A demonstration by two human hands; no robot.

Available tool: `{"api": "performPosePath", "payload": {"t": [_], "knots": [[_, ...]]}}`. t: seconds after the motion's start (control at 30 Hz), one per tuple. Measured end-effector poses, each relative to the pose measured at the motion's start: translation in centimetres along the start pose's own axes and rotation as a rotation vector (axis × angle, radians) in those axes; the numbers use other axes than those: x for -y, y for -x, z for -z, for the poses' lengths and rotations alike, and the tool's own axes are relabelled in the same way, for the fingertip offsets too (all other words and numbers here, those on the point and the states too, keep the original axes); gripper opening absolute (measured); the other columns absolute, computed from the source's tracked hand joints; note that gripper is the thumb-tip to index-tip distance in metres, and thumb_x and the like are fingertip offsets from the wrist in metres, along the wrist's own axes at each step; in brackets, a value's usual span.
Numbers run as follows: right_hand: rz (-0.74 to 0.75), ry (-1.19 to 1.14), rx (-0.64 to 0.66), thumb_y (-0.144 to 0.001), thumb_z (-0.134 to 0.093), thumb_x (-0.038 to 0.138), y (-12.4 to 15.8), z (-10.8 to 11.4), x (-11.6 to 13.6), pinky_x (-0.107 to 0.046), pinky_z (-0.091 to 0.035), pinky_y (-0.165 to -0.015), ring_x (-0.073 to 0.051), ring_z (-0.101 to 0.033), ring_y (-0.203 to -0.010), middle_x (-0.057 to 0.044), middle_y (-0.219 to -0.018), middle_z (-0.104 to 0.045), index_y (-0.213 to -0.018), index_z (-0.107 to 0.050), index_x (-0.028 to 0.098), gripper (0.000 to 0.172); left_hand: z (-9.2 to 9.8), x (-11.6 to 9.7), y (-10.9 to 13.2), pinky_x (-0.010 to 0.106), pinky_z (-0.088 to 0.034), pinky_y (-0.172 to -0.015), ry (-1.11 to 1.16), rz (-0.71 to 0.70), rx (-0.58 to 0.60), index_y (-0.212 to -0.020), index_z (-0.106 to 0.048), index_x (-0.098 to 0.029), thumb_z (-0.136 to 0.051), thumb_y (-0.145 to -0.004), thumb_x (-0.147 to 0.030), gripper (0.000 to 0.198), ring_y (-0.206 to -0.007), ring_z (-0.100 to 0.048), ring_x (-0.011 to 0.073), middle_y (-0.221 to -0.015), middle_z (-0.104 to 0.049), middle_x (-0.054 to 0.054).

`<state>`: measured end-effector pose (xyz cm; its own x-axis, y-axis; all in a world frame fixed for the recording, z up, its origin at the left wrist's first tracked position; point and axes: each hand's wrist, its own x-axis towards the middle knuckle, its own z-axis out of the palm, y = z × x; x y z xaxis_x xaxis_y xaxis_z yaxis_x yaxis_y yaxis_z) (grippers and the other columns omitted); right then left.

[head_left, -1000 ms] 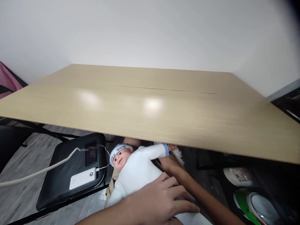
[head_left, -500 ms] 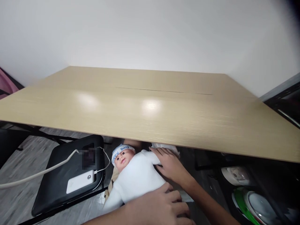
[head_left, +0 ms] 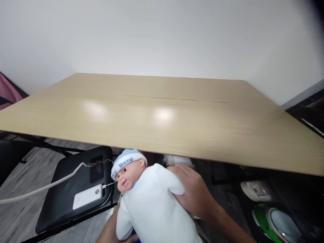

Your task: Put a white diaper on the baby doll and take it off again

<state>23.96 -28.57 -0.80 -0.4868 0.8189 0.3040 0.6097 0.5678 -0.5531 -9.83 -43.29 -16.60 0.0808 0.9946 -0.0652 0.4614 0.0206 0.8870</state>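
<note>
A baby doll in a white long-sleeved outfit and a blue-and-white cap with "Baby" lettering is tilted, head to the left, just below the table's front edge. My right hand grips its side by the far arm, the fingertips partly hidden behind the body. At the doll's near side, my left hand reaches under the near sleeve and holds it from below; most of its fingers are covered. A bit of blue shows under the doll by the left thumb.
A light wooden table spans the view before a white wall. On the left a black stool carries a white power bank with a cable. At lower right lie a green-rimmed round object and a white container.
The doll has come up and closer, its head shifting left. My left hand went from lying across its lower body to its near side; my right hand closed round its far side.
</note>
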Motion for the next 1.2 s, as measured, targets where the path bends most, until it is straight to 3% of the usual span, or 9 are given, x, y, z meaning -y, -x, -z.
{"api": "performPosePath", "payload": {"t": [0.1, 0.2, 0.33, 0.47, 0.63, 0.77, 0.97, 1.07, 1.2], "knots": [[-0.015, 0.019, -0.110, -0.090, -0.060, 0.023, 0.7, 3.1, 1.3, -0.042, -0.060, -0.082, -0.032, -0.078, -0.093, -0.007, -0.104, -0.082, -0.120, -0.072, 0.030, 0.033, 1.1, -4.0, -2.0, 0.059, -0.067, -0.110, 0.019, -0.120, 0.086, -0.151, -0.067, -0.028, -0.075, -0.098, -0.050, 0.058, -0.125, -0.081, 0.0413, -0.134, -0.081, 0.017], [-0.100, 0.088, -0.206, -0.086, -0.060, 0.023, 0.9, 6.6, 1.7, -0.040, -0.058, -0.075, -0.032, -0.078, -0.087, -0.004, -0.103, -0.082, -0.119, -0.074, 0.033, 0.037, 4.5, -10.4, -5.7, 0.053, -0.067, -0.109, -0.034, -0.142, 0.190, -0.153, -0.067, -0.027, -0.075, -0.095, -0.033, 0.059, -0.123, -0.080, 0.0382, -0.140, -0.081, 0.013], [-0.322, 0.212, -0.227, -0.091, -0.062, 0.036, -0.7, 9.9, 0.0, -0.036, -0.048, -0.066, -0.029, -0.071, -0.074, -0.003, -0.090, -0.080, -0.110, -0.075, 0.031, 0.024, 8.9, -17.8, -13.0, 0.036, -0.066, -0.095, -0.101, -0.207, 0.269, -0.134, -0.074, -0.023, -0.074, -0.089, -0.024, 0.045, -0.110, -0.080, 0.0296, -0.133, -0.082, 0.007], [-0.525, 0.349, -0.227, -0.093, -0.057, 0.045, -4.2, 10.8, -3.8, -0.033, -0.038, -0.064, -0.028, -0.065, -0.071, -0.007, -0.081, -0.076, -0.094, -0.066, 0.027, 0.020, 9.9, -21.0, -21.6, 0.035, -0.059, -0.090, -0.215, -0.296, 0.258, -0.123, -0.075, -0.020, -0.076, -0.085, -0.030, 0.039, -0.103, -0.077, 0.0278, -0.121, -0.084, 0.006], [-0.597, 0.448, -0.158, -0.098, -0.059, 0.048, -7.5, 10.2, -8.8, -0.033, -0.036, -0.064, -0.029, -0.068, -0.076, -0.011, -0.088, -0.079, -0.090, -0.062, 0.026, 0.023, 9.5, -21.1, -30.3, 0.033, -0.052, -0.080, -0.350, -0.326, 0.271, -0.121, -0.076, -0.017, -0.074, -0.082, -0.036, 0.044, -0.095, -0.075, 0.0264, -0.111, -0.085, 0.007], [-0.602, 0.479, -0.107, -0.104, -0.058, 0.049, -8.7, 9.3, -11.5, -0.033, -0.036, -0.066, -0.030, -0.072, -0.083, -0.011, -0.099, -0.082, -0.098, -0.066, 0.025, 0.026, 9.2, -20.5, -34.0, 0.031, -0.046, -0.075, -0.504, -0.360, 0.264, -0.116, -0.073, -0.018, -0.077, -0.084, -0.046, 0.043, -0.092, -0.074, 0.0260, -0.110, -0.084, 0.008], [-0.450, 0.490, -0.249, -0.103, -0.060, 0.058, -7.8, 8.7, -15.2, -0.041, -0.048, -0.081, -0.037, -0.073, -0.106, -0.012, -0.114, -0.081, -0.115, -0.073, 0.024, 0.038, 9.1, -19.2, -34.6, 0.035, -0.049, -0.080, -0.675, -0.388, 0.124, -0.135, -0.065, -0.019, -0.075, -0.092, -0.046, 0.051, -0.102, -0.076, 0.0314, -0.122, -0.082, 0.013], [-0.331, 0.447, -0.285, -0.107, -0.056, 0.069, -5.9, 8.7, -16.4, -0.048, -0.053, -0.093, -0.039, -0.072, -0.114, -0.012, -0.123, -0.080, -0.128, -0.071, 0.026, 0.050, 9.2, -17.7, -33.7, 0.041, -0.053, -0.095, -0.680, -0.459, 0.047, -0.139, -0.064, -0.019, -0.071, -0.104, -0.056, 0.052, -0.114, -0.075, 0.0341, -0.131, -0.080, 0.015], [-0.287, 0.395, -0.295, -0.111, -0.053, 0.071, -4.8, 8.4, -17.7, -0.051, -0.055, -0.094, -0.041, -0.073, -0.115, -0.012, -0.129, -0.079, -0.137, -0.067, 0.031, 0.050, 8.8, -15.4, -34.1, 0.046, -0.056, -0.101, -0.671, -0.553, -0.015, -0.142, -0.065, -0.022, -0.064, -0.110, -0.068, 0.055, -0.119, -0.073, 0.0348, -0.132, -0.079, 0.014]]}}
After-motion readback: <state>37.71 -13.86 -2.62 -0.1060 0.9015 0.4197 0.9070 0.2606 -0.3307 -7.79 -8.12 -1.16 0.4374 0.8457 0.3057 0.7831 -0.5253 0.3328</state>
